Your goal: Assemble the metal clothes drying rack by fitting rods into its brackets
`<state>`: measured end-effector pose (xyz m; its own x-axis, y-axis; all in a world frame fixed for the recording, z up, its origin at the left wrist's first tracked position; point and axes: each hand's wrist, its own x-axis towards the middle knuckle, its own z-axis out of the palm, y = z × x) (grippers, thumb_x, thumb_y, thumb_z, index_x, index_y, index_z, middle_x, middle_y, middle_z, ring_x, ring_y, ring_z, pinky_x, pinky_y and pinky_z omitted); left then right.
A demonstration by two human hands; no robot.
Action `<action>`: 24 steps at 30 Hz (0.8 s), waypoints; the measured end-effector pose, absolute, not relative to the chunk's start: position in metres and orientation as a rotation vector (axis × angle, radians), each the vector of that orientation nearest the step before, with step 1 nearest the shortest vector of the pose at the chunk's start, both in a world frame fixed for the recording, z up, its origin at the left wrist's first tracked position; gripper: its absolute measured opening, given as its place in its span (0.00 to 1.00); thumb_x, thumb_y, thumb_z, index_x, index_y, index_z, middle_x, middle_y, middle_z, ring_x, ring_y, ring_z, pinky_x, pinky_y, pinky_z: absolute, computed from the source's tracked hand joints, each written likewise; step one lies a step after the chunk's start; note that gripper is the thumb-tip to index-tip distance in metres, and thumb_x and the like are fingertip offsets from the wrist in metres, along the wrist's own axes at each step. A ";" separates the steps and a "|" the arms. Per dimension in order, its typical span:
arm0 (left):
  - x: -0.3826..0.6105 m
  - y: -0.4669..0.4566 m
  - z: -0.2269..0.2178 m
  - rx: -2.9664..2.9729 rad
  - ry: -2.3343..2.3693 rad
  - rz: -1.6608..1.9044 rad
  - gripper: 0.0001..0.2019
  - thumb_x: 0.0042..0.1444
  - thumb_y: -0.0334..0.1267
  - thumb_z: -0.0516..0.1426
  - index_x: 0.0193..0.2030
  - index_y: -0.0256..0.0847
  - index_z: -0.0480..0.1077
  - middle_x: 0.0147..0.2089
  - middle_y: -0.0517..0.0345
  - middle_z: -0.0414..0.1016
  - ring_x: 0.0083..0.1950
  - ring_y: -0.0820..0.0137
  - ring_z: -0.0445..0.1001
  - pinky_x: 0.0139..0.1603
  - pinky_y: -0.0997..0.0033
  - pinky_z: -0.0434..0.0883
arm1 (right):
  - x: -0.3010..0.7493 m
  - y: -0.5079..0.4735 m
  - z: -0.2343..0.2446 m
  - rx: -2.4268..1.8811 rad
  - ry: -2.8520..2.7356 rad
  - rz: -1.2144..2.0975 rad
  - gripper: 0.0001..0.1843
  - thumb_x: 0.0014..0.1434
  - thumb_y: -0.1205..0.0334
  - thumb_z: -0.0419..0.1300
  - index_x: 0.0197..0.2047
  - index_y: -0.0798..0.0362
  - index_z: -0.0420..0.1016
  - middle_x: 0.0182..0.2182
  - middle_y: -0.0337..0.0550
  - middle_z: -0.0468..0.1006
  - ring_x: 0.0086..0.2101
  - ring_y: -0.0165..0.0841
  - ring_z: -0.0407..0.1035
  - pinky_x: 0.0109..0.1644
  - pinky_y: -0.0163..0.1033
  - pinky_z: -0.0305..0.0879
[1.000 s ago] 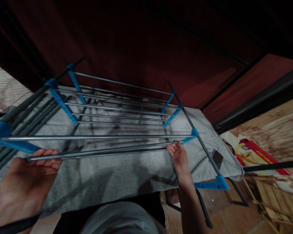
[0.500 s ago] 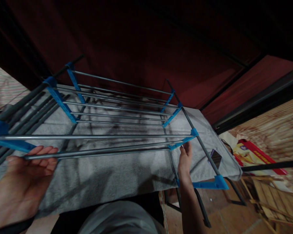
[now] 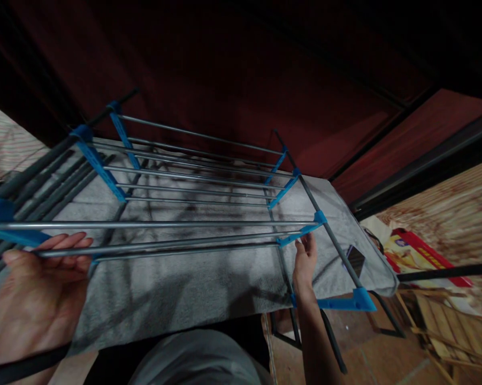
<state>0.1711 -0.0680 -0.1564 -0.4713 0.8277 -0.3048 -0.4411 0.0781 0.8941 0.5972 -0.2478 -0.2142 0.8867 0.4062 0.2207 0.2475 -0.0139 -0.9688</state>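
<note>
A rack of grey metal tubes and blue plastic brackets lies across a grey cloth. My left hand (image 3: 44, 291) holds the left end of a metal tube (image 3: 144, 247), palm up, with the fingers beneath it and the thumb by its end. That end is close to the left blue bracket (image 3: 18, 233); whether it touches cannot be made out. My right hand (image 3: 305, 262) is closed at the right blue bracket (image 3: 300, 235), where the tube's other end sits. Another tube (image 3: 160, 225) spans both brackets just behind.
Several dark tubes (image 3: 60, 184) lie at the left on the grey cloth (image 3: 176, 294). A phone (image 3: 355, 260) rests at the right. Beyond it are a red and yellow package (image 3: 421, 256) and a wooden folding chair (image 3: 453, 326). A dark red surface (image 3: 232, 80) stands behind the rack.
My left hand has risen slightly, lifting the tube's left end closer to the blue bracket. My right hand stays almost where it was.
</note>
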 end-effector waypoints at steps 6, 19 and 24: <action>0.172 -0.073 -0.162 0.459 1.257 1.625 0.30 0.76 0.47 0.37 0.29 0.37 0.69 0.34 0.57 0.77 0.37 0.73 0.74 0.31 0.79 0.67 | 0.595 -0.247 -0.213 -1.605 -0.526 0.134 0.37 0.56 0.53 0.59 0.69 0.51 0.66 0.65 0.52 0.72 0.62 0.40 0.67 0.70 0.52 0.59; 0.171 -0.087 -0.157 0.461 1.152 1.594 0.20 0.74 0.47 0.48 0.43 0.35 0.74 0.38 0.53 0.81 0.38 0.71 0.79 0.37 0.75 0.73 | 0.529 -0.251 -0.230 -1.781 -0.646 -0.185 0.35 0.61 0.52 0.58 0.69 0.51 0.61 0.65 0.57 0.64 0.63 0.46 0.63 0.68 0.60 0.60; 0.167 -0.092 -0.173 0.552 1.103 1.636 0.22 0.62 0.57 0.60 0.47 0.36 0.74 0.40 0.49 0.82 0.40 0.68 0.80 0.38 0.72 0.74 | 0.466 -0.233 -0.210 -1.637 -1.506 -0.151 0.20 0.66 0.62 0.53 0.60 0.48 0.72 0.61 0.53 0.70 0.63 0.46 0.63 0.68 0.62 0.59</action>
<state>0.1669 -0.0917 -0.1734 -0.3540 0.9208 -0.1640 -0.4972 -0.0368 0.8669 0.4661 -0.2331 -0.2098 0.2574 0.7460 0.6142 0.8531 0.1231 -0.5071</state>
